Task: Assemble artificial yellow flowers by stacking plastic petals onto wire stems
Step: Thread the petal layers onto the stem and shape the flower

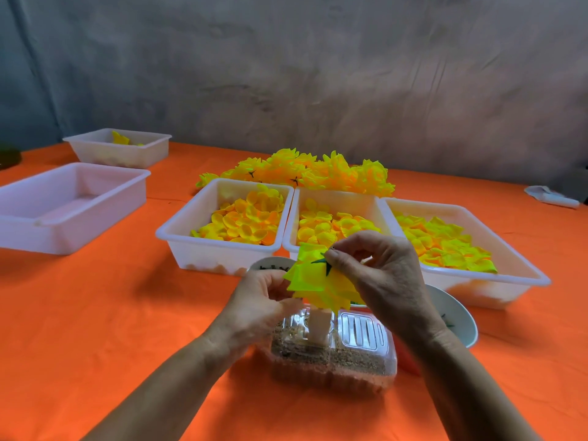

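Observation:
A stack of yellow petals (313, 278) sits on a pale post (319, 327) that stands in a clear sand-filled container (334, 354). A dark green star-shaped calyx (324, 264) lies on top of the stack. My right hand (378, 275) pinches at the calyx from the right with thumb and forefinger. My left hand (261, 300) holds the petal stack from the left with curled fingers. Three white trays (181, 237) (291, 243) (521, 275) behind hold loose yellow petals. A pile of finished yellow flowers (305, 170) lies behind the trays.
An orange cloth (111, 313) covers the table. An empty white tray (63, 202) sits at the left, another with a few petals (121, 144) behind it. Two white bowls (270, 264) (455, 316) flank my hands. A white object (550, 195) lies far right.

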